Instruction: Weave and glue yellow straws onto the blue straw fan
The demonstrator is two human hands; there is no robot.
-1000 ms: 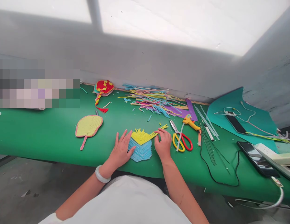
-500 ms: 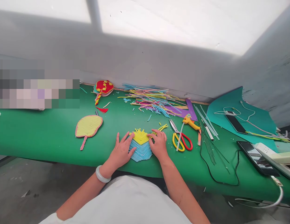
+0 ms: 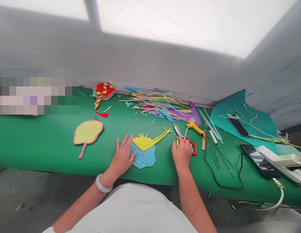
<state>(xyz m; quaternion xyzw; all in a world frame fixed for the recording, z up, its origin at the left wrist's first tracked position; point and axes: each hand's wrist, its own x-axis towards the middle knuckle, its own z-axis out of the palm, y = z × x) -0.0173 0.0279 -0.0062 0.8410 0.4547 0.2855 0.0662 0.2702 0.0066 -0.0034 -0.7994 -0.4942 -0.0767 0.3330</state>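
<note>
A flat fan-shaped piece of blue strips [image 3: 144, 158] lies in front of me. Yellow strips [image 3: 142, 141] form a V pattern across its top, a few reaching out to the upper right. My left hand [image 3: 122, 155] rests on the piece's left edge with fingers spread. To the right, my right hand [image 3: 182, 153] is curled over the handles of the scissors [image 3: 194, 148], whose blades point away from me. The hand hides most of the yellow handle loop; the red loop shows beside it. Behind the scissors sits a yellow glue gun [image 3: 195, 125].
Colourful strips [image 3: 155, 100] are heaped near the wall. A yellow fan [image 3: 88, 132] and a red fan [image 3: 104, 90] lie left. Green wires [image 3: 213, 152], a phone [image 3: 258, 158] and a power strip [image 3: 283, 165] are at the right. A black cord [image 3: 219, 183] curves near the front edge.
My right hand has left the piece's right edge and moved right onto the scissors' handles. The yellow strips at the upper right are now uncovered. My left hand stays on the piece.
</note>
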